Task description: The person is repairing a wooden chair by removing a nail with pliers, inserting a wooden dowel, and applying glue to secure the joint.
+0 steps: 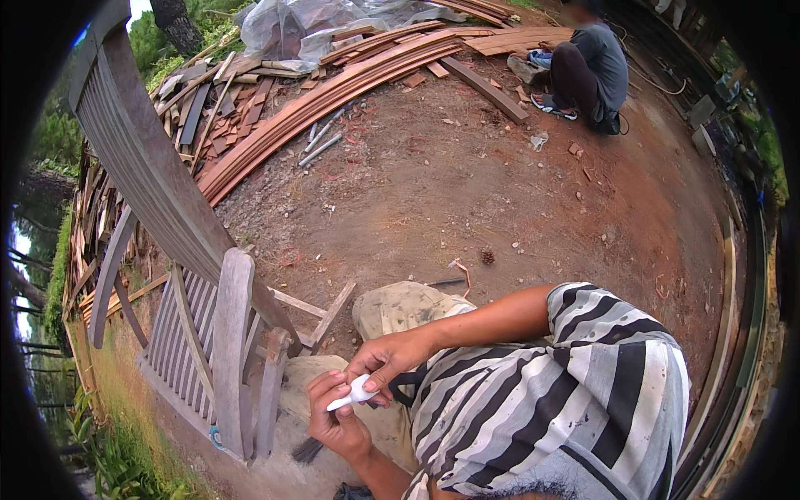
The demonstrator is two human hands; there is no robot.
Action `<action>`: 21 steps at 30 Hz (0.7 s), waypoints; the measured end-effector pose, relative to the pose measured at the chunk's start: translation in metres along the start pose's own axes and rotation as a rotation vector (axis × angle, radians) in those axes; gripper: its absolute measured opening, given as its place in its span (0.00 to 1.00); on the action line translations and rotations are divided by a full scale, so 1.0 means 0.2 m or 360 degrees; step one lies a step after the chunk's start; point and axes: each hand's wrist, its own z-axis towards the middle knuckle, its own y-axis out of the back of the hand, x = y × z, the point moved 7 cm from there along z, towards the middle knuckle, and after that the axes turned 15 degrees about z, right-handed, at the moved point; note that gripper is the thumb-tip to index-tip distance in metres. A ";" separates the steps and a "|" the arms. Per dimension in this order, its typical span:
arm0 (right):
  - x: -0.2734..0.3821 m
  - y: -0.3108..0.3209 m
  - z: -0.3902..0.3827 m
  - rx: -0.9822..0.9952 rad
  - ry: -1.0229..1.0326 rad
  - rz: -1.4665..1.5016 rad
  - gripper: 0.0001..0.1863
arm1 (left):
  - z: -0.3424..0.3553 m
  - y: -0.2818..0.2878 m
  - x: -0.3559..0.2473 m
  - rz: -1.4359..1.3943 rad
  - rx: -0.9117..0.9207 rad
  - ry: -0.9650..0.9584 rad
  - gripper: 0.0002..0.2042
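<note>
In the head view, a small white tube-like object [352, 394] is held low in the middle of the picture, pinched between both hands. The left hand [336, 421] is curled loosely beneath it, the fingers closed on its lower end; the right hand [385, 360] is closed over its upper end with thumb and fingertips. A dark brush [307, 451] is seen just below the left hand. Immediately to the left, a grey slatted wooden bench [218, 350] is stood, close against the hands. Behind it, long curved wooden planks [333, 96] are piled on the red dirt ground [467, 192]. Well apart, at the top, another person [587, 71] is crouched.
</note>
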 end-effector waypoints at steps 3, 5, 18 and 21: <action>0.02 -0.02 0.02 0.0055 -0.0010 -0.0056 0.21 | -0.01 -0.01 0.00 -0.0140 0.0091 -0.0010 0.22; 0.01 -0.04 0.03 0.0170 -0.0054 0.0029 0.22 | 0.00 -0.01 -0.01 -0.0228 0.0155 -0.0044 0.22; 0.00 -0.08 0.09 0.0342 -0.0099 0.0035 0.23 | 0.02 0.01 -0.01 -0.0427 0.0347 -0.0088 0.21; -0.01 -0.05 0.09 0.0364 -0.0087 0.0024 0.23 | 0.02 0.00 -0.01 -0.0425 0.0338 -0.0052 0.20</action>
